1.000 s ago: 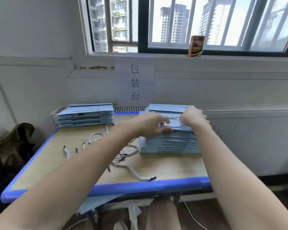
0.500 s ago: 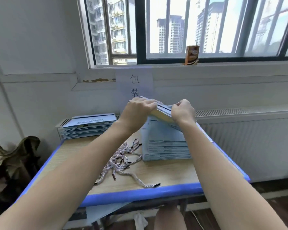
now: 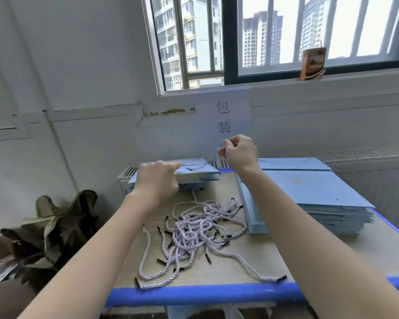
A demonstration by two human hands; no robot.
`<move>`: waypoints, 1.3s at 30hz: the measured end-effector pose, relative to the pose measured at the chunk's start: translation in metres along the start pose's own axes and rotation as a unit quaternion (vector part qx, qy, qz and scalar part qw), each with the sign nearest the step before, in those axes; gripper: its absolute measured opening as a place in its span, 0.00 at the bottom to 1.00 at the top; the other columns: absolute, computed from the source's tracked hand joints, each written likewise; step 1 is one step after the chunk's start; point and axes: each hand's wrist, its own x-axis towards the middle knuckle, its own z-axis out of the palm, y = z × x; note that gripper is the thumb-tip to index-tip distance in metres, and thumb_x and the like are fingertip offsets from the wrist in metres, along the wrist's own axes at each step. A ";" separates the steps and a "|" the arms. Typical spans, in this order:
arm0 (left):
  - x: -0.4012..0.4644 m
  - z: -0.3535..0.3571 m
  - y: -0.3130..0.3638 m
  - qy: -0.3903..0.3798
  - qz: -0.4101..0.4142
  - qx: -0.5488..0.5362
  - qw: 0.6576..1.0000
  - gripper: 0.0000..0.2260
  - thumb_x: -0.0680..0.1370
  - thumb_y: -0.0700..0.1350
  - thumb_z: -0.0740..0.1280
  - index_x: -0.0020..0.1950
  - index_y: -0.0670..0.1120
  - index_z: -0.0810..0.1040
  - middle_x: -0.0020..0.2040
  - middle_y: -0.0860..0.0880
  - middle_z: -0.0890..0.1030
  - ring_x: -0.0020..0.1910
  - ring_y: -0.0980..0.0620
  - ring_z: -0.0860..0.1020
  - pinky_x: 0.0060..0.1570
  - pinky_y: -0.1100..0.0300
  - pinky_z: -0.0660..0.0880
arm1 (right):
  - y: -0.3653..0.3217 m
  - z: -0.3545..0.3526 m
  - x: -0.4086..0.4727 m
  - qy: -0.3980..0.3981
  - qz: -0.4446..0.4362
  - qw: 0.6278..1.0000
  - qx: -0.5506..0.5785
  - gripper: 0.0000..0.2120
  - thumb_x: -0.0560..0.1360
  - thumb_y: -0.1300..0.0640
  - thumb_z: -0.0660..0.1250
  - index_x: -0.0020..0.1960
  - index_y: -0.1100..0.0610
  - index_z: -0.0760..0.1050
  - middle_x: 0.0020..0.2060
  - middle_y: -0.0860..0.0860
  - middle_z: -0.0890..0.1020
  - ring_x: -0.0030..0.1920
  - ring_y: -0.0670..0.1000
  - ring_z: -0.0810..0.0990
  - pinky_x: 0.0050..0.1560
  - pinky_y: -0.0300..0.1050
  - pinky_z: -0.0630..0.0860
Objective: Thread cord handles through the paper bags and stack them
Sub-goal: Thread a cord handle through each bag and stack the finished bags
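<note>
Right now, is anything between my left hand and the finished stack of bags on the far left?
Nothing visible. The left hand already rests on the top bag of that stack. The loose cords lie nearer, on the table.

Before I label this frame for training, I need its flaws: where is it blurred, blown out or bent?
Head view: the left hand is motion-smeared over the far bag stack; the right hand pinches something pale, too blurred to identify. The window is washed out, its bars leaning from wide-angle distortion. The cords read fairly sharp.
</note>
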 end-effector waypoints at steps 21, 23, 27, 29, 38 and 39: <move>0.017 0.037 0.002 -0.011 0.101 -0.297 0.950 0.05 0.76 0.46 0.72 0.50 0.46 0.84 0.47 0.49 0.83 0.47 0.49 0.79 0.50 0.51 0.76 | 0.032 0.027 -0.011 -0.040 -0.094 0.990 -0.102 0.05 0.79 0.56 0.67 0.50 0.58 0.78 0.39 0.52 0.84 0.39 0.54 0.84 0.45 0.53 0.82; 0.017 0.031 0.002 0.046 0.091 -0.339 0.935 0.03 0.76 0.43 0.73 0.46 0.43 0.85 0.44 0.48 0.81 0.43 0.49 0.78 0.46 0.54 0.76 | 0.031 0.025 -0.014 -0.052 -0.085 0.989 -0.109 0.11 0.81 0.52 0.66 0.58 0.58 0.75 0.48 0.53 0.83 0.48 0.56 0.82 0.49 0.50 0.77; 0.015 0.018 0.005 0.100 0.012 -0.417 0.904 0.05 0.76 0.45 0.74 0.44 0.43 0.86 0.41 0.46 0.79 0.38 0.53 0.76 0.40 0.63 0.71 | 0.023 0.020 -0.016 -0.057 -0.085 0.987 -0.125 0.11 0.82 0.52 0.61 0.63 0.56 0.70 0.57 0.58 0.77 0.48 0.52 0.74 0.49 0.41 0.64; 0.015 0.016 0.005 0.084 -0.034 -0.461 0.883 0.06 0.75 0.45 0.75 0.44 0.43 0.86 0.37 0.45 0.82 0.35 0.54 0.76 0.38 0.59 0.73 | 0.020 0.019 -0.017 -0.055 -0.093 0.986 -0.127 0.06 0.81 0.54 0.62 0.58 0.53 0.72 0.56 0.58 0.77 0.42 0.47 0.73 0.48 0.40 0.64; 0.011 0.009 -0.001 0.022 -0.151 -0.626 0.765 0.03 0.76 0.38 0.73 0.43 0.40 0.81 0.33 0.44 0.84 0.26 0.51 0.78 0.26 0.61 0.71 | 0.013 0.018 -0.030 -0.071 -0.155 0.982 -0.077 0.07 0.78 0.52 0.70 0.50 0.54 0.73 0.33 0.51 0.77 0.33 0.49 0.73 0.33 0.40 0.69; 0.011 0.008 -0.001 0.019 -0.151 -0.632 0.760 0.04 0.76 0.38 0.73 0.43 0.39 0.81 0.34 0.42 0.85 0.28 0.49 0.79 0.28 0.60 0.71 | 0.011 0.018 -0.031 -0.078 -0.170 0.979 -0.077 0.09 0.78 0.50 0.70 0.46 0.55 0.75 0.32 0.52 0.78 0.31 0.48 0.73 0.33 0.39 0.69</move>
